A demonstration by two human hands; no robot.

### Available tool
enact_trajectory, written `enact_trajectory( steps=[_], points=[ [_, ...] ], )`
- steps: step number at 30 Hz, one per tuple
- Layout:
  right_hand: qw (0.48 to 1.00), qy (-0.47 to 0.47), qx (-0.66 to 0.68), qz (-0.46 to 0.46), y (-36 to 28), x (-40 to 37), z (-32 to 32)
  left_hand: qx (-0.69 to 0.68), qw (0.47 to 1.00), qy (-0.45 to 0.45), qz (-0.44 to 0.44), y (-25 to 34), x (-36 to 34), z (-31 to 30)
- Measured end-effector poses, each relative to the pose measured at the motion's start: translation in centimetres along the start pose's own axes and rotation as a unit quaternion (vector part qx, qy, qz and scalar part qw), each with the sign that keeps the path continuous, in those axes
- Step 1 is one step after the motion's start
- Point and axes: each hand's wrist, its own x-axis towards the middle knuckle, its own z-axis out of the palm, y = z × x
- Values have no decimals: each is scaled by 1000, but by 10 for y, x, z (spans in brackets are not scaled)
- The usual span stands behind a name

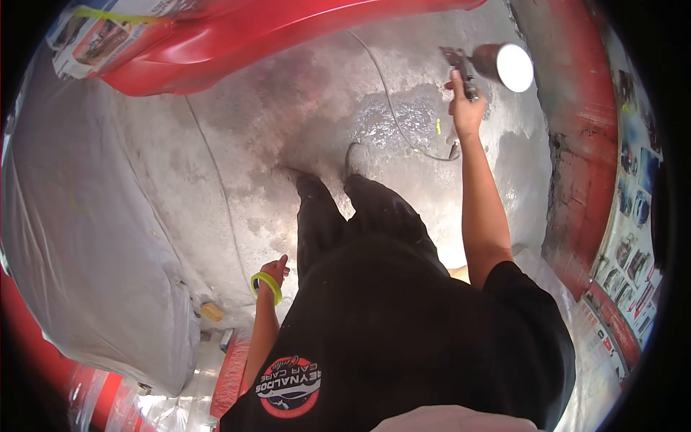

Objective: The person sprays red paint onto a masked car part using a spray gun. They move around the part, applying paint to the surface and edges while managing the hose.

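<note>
At the upper right my right hand (pixel 466 104) is wrapped round the handle of a spray gun (pixel 461 68), which has a cup with a round white end (pixel 515 68). A thin hose (pixel 392 108) runs over the floor and ends near my right wrist. My left hand (pixel 275 269) hangs low beside my left leg, a yellow-green band at its wrist; its fingers are partly bent, with nothing visible in them. Across the top stretches a glossy red car panel (pixel 237 47), with masking paper (pixel 108 36) at its left end. Neither hand touches the panel.
Plastic sheeting (pixel 93 216) covers a large object on the left. The concrete floor (pixel 194 158) has a wet patch (pixel 403 119) ahead of my feet. A yellow block (pixel 211 312) lies at lower left. A red wall (pixel 576 158) and posters (pixel 633 209) stand on the right.
</note>
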Motion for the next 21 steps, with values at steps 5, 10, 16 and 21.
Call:
enact_trajectory(
  steps=[5, 10, 16, 21],
  points=[
    [999, -23, 24, 22, -3, -22, 19, 35, 999, -39, -6, -25, 2, -6],
    [970, -231, 62, 49, -21, -102, 86, 35, 988, 15, 151, -66, 6, -12],
    [959, -282, -34, -20, -22, -135, 140, 51, 996, 9, 78, -35, 1, -47],
    [975, -219, -34, 34, -25, -153, 184, 170, 969, -1, 181, -63, 31, -94]
  ],
)
